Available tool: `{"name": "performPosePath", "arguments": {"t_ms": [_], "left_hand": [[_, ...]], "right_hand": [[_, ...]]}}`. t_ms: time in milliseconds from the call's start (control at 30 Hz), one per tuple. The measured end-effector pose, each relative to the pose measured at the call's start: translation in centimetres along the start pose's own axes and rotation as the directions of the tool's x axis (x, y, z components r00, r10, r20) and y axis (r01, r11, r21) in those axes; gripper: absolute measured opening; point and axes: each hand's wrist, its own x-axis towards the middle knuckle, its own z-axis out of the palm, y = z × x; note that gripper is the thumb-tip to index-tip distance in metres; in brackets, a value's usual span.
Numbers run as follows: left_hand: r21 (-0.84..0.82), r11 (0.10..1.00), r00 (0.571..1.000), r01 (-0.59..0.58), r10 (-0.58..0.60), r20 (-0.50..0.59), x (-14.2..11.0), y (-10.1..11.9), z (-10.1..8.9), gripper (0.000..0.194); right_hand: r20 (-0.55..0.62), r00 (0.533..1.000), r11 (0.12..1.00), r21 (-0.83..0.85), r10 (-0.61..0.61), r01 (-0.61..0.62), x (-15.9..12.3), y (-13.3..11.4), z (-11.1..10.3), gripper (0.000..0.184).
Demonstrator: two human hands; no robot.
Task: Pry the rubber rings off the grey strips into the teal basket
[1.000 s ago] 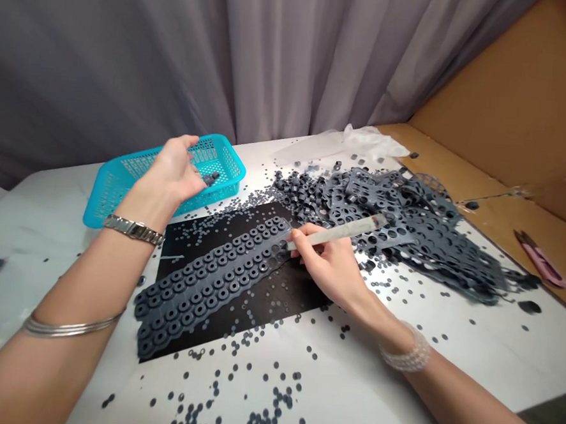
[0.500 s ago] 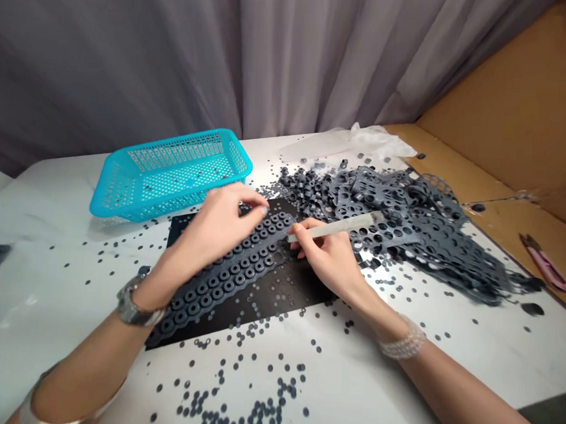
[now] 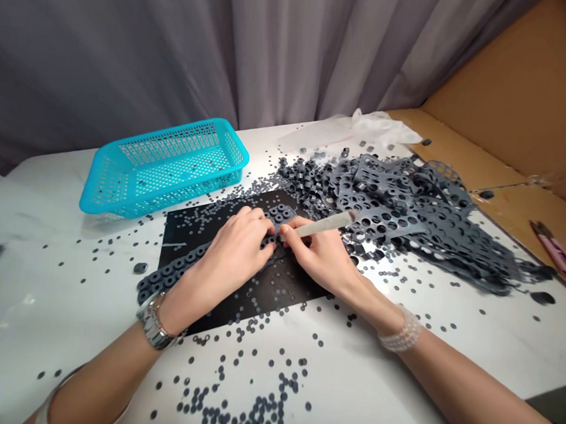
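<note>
A dark grey rubber strip of moulded rings [image 3: 173, 276] lies across a black mat [image 3: 283, 289] in the middle of the table. My left hand [image 3: 235, 250] rests palm down on the strip's far end, fingers curled over the rings. My right hand [image 3: 321, 253] grips a pale stick tool [image 3: 328, 222], its tip pressed at the strip right beside my left fingertips. The two hands nearly touch. The part of the strip under my left hand is hidden.
A turquoise plastic basket [image 3: 163, 166] stands at the back left. A heap of punched grey rubber sheets [image 3: 407, 213] lies at the right. Small grey discs [image 3: 242, 414] are scattered over the white table. Pink snips [image 3: 556, 248] rest on cardboard at far right.
My left hand came from over the basket down onto the far end of the ring strip. My right hand with the stick shifted slightly left toward it.
</note>
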Motion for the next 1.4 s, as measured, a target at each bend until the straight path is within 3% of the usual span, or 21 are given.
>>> {"name": "performPosePath", "arguments": {"t_ms": [267,433,533,633,733,900,1167,1400], "left_hand": [[-0.003,1.000,0.997,0.002,-0.002,-0.074,0.1,0.1,1.0,0.011],[-0.298,0.952,0.996,0.073,-0.086,-0.032,0.2,-0.4,-0.4,0.012],[-0.541,0.825,0.984,0.165,-0.177,0.030,0.1,-0.8,-1.2,0.008],[-0.732,0.620,0.949,0.281,-0.292,0.116,-0.1,-1.2,-1.2,0.012],[-0.810,0.479,0.921,0.339,-0.345,0.181,-0.2,-1.4,-1.2,0.015],[-0.895,0.302,0.875,0.328,-0.454,0.168,-0.5,-1.7,-3.0,0.020],[-0.923,-0.103,0.857,0.370,-0.347,0.382,-0.5,-1.4,-2.3,0.013],[-0.907,-0.253,0.868,0.338,-0.289,0.404,-0.5,-0.6,-2.3,0.016]], "right_hand": [[0.052,0.996,0.995,-0.069,-0.072,0.075,-0.1,0.2,0.6,0.023],[0.032,0.996,0.991,-0.100,-0.089,0.092,-0.1,0.1,0.6,0.022],[0.029,0.998,0.994,-0.094,-0.058,0.060,0.0,-0.1,0.4,0.022],[0.016,0.999,0.998,-0.048,-0.035,0.036,0.0,-0.2,0.1,0.023],[0.004,1.000,1.000,-0.016,-0.024,0.024,0.1,0.0,0.0,0.024],[0.006,1.000,1.000,-0.003,-0.014,0.014,0.0,0.2,0.1,0.024],[-0.104,0.984,0.980,0.158,0.142,-0.125,0.0,0.1,-0.8,0.030],[-0.158,0.972,0.967,0.214,0.175,-0.139,0.0,-0.1,-1.1,0.031]]}}
